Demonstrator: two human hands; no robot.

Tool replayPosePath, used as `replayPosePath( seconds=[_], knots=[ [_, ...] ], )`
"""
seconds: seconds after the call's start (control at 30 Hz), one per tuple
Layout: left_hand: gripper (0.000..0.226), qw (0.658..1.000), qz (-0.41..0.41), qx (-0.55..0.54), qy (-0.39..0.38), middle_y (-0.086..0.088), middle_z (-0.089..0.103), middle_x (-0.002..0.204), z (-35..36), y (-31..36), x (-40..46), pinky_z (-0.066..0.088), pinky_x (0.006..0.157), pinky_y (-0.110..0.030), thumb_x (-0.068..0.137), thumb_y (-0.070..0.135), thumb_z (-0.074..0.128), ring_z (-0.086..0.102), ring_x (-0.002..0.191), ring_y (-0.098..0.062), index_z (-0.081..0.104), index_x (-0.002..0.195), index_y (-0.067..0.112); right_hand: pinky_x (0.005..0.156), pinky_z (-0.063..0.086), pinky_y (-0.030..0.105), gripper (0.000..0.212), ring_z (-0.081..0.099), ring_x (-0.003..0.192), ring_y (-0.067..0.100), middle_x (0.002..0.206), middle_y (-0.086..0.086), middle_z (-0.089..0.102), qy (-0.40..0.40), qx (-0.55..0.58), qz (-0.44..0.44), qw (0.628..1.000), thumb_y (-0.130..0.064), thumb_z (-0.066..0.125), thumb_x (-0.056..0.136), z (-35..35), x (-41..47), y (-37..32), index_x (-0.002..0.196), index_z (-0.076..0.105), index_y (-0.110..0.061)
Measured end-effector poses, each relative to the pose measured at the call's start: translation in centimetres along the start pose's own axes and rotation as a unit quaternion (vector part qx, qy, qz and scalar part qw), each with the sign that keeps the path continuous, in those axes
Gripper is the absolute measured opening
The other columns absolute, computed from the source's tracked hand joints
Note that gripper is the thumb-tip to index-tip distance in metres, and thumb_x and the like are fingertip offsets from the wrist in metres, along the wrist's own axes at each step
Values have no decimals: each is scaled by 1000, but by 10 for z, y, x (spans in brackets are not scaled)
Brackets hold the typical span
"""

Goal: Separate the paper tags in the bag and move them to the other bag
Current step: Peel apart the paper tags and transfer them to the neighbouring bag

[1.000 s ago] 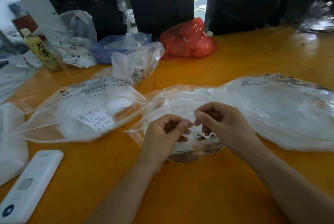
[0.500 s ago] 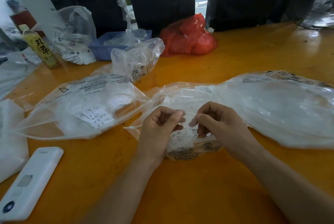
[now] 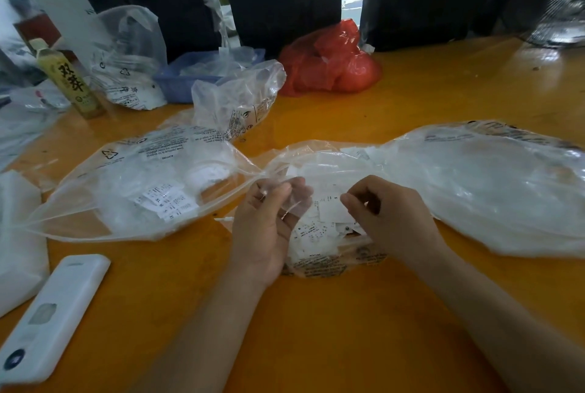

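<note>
A clear plastic bag full of white paper tags lies on the orange table right under my hands. My right hand pinches one white paper tag between thumb and fingers above that bag. My left hand is turned palm up just to the left, its curled fingers blurred and holding a thin pale tag piece. The two hands are a little apart. A second clear bag with printed tags inside lies open to the left, its mouth near my left hand.
A large clear bag spreads to the right. A white remote lies at the front left. At the back stand a tea bottle, a blue tray, a red bag and more clear bags.
My hands, which pinched a tag together over the centre bag, have drawn apart. The left hand has turned palm up and shifted left; the right keeps a tag.
</note>
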State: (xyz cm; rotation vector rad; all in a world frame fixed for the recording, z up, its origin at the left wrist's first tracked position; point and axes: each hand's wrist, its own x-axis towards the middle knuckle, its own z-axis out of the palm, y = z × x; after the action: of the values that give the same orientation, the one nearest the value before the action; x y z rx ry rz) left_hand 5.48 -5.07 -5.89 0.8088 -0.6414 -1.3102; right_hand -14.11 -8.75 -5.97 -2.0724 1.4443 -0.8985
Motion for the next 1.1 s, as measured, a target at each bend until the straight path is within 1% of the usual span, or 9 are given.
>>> replayPosePath(
  seconds=[0.13,0.2,0.27,0.43,0.5,0.63,0.77,0.93,1.1],
  knots=[
    [6,999,-9,19,24,-8,77,92,1,-1,0,62,69,-30,89,13,69,77,83,-19,66,85,17,86,36,22,43,55,106,4,126,-15,54,-115,-183,-45,975,-46,66,96,9,2,7,137,57,-38],
    [13,998,-8,59,30,-9,78,92,2,-2,-2,61,64,-27,96,7,66,76,84,-20,70,90,18,84,31,25,42,55,111,13,129,-10,51,-110,-219,-46,968,-46,64,98,11,2,6,137,60,-35],
    [18,994,-6,101,27,-9,79,94,2,-2,-4,56,55,-23,98,6,66,76,84,-20,75,92,21,79,34,23,27,54,92,11,117,-8,57,-70,-208,-65,974,-37,63,100,11,2,4,124,71,-29],
    [12,992,-26,120,24,-11,80,108,3,-3,-5,55,48,-19,96,4,69,79,92,-21,75,100,13,54,42,10,17,58,62,-2,72,-17,64,39,38,33,998,-33,65,97,2,3,6,81,67,-37],
    [11,992,-37,119,25,-10,80,112,2,-5,-4,59,55,-18,96,1,69,79,99,-23,73,103,8,53,45,18,19,52,51,3,63,-9,63,32,223,109,968,-33,65,99,-5,5,7,80,70,-32],
    [11,993,-45,108,18,-11,80,112,2,-6,-5,60,58,-17,91,0,72,79,102,-25,76,98,8,64,55,33,25,62,64,22,72,0,65,-11,425,158,891,-21,64,101,-13,6,6,77,72,-24],
    [11,996,-58,71,9,-21,79,106,3,-6,-5,62,70,-20,82,5,75,80,96,-31,78,92,8,66,58,31,9,69,72,27,82,5,67,-37,478,159,863,-14,69,97,-13,8,8,88,67,-13],
    [21,995,-57,76,-1,-22,79,106,4,-9,-5,63,78,-26,87,20,73,78,100,-34,75,101,4,73,62,36,16,74,86,38,83,11,58,-41,505,135,852,-18,73,88,-15,8,7,76,62,-16],
    [28,988,-37,148,-26,-13,80,109,3,-10,-7,64,76,-27,87,28,75,78,102,-28,78,108,9,77,58,32,23,63,78,23,81,6,62,-35,432,77,898,-39,77,84,-17,5,6,78,67,-20]
  ],
)
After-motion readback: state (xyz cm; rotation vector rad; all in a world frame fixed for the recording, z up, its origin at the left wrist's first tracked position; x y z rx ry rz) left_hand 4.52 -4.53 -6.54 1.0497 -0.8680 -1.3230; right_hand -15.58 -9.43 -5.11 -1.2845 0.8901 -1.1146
